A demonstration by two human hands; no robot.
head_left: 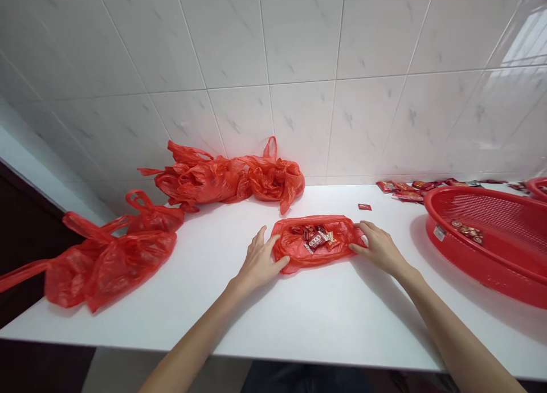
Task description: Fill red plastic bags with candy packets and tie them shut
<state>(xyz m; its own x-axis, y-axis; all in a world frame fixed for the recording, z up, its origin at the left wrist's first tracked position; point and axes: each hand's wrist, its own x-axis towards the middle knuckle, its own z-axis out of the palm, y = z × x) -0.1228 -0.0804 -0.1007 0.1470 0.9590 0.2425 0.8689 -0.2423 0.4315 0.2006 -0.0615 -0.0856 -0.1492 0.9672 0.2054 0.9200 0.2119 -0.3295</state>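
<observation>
A red plastic bag [318, 263] lies on the white table with its mouth spread open toward me. Inside it sit several small wrapped snack packets [317, 240], mostly dark red, one with a checked edge. My left hand [261, 261] grips the bag's left rim, thumb at the near side and fingers at the far side. At the opposite end, my right hand [379, 246] holds the right rim between thumb and fingers. Beyond the bag, a single small red packet [364, 207] rests flat on the table.
Filled red bags [222, 179] line the wall, and more tied bags [115, 256] stand at the left. A large red plastic basket [465, 262] at the right contains a few packets [468, 232]. Loose packets [405, 191] lie behind it along the tiled wall [299, 119].
</observation>
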